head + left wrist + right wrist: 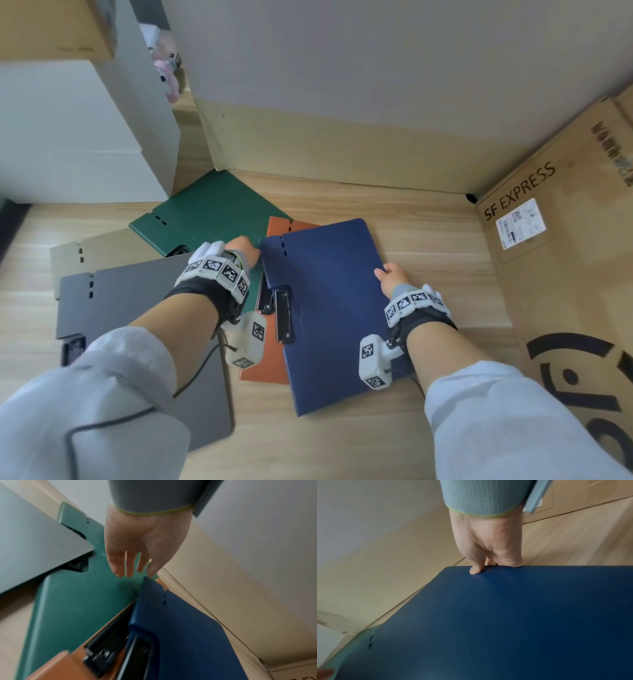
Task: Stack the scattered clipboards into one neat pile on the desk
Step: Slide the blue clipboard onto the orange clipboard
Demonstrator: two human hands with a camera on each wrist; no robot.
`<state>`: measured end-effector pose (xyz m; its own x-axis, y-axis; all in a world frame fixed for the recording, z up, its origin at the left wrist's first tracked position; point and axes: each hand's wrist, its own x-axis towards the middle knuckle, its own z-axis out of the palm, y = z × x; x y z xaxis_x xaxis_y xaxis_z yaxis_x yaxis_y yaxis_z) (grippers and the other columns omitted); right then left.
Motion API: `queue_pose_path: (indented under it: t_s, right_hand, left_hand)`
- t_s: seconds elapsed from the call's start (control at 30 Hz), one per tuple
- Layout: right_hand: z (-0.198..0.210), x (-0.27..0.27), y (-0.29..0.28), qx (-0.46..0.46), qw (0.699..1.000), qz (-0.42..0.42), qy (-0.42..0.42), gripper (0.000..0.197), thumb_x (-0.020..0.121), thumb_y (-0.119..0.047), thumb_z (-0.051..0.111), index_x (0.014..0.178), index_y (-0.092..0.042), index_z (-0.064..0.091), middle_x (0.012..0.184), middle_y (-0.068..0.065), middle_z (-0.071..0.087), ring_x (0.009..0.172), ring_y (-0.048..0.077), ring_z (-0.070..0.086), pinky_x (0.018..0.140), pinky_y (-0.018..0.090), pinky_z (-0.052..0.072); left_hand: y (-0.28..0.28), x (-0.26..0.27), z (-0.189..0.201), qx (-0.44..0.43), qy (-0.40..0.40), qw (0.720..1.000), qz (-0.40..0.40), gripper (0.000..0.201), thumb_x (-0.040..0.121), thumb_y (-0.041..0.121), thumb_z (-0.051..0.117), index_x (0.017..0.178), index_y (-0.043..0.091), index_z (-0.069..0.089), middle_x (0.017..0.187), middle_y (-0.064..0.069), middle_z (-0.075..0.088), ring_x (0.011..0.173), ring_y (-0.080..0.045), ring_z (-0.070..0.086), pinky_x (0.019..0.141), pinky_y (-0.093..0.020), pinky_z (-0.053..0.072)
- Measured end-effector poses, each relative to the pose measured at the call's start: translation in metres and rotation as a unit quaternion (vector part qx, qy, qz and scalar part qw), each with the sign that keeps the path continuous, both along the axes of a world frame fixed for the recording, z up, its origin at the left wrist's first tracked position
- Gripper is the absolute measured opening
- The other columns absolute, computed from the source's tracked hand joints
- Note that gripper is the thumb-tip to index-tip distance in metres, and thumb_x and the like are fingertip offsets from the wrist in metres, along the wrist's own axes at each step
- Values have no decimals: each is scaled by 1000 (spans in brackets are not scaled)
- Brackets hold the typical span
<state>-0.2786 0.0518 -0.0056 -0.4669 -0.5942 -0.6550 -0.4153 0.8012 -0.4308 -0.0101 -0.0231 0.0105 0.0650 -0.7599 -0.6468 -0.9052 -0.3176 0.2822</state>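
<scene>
A blue clipboard (pixel 329 308) lies on top of an orange clipboard (pixel 270 363) in the middle of the wooden desk. My right hand (pixel 390 277) grips the blue board's right edge (pixel 539 601), thumb on top and fingers (pixel 510 561) curled under. My left hand (pixel 245 251) hovers with straight fingers (pixel 130 566) over the green clipboard (pixel 77 601), beside the blue board's far left corner (pixel 149 585). A grey clipboard (pixel 137 308) lies at the left over a beige clipboard (pixel 99 250), and it overlaps the green one (pixel 205 212).
A large cardboard box (pixel 342 147) stands along the back of the desk. An SF Express carton (pixel 565 257) walls off the right side. A white cabinet (pixel 85 130) stands at the back left. Bare wood (pixel 428 233) shows between the blue board and the carton.
</scene>
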Motion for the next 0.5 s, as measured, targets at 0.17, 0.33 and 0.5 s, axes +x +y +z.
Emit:
queue_pose_path:
  t_s: [0.17,0.33,0.5]
  right_hand:
    - [-1,6,6,30,997,-74,6,47,100,-18,37,145,-5,33,147,14,42,134,33,41,106,39,34]
    - [5,20,3,33,995,-93,5,45,101,-17,36,143,-3,36,144,15,45,133,33,44,105,37,34]
    - [8,24,6,52,998,-30,30,41,95,-18,44,132,-2,52,136,16,54,125,30,52,77,23,34]
  left_hand:
    - [5,-3,-31,40,7,998,-37,39,86,40,42,72,12,65,104,-18,71,99,-34,65,89,-37,48]
    - [8,-10,-27,34,67,997,-23,29,71,43,44,57,20,55,92,-16,71,94,-32,68,94,-47,52]
    - [19,-21,-5,74,129,987,66,23,90,17,46,96,1,61,113,-24,62,107,-36,61,99,-48,50]
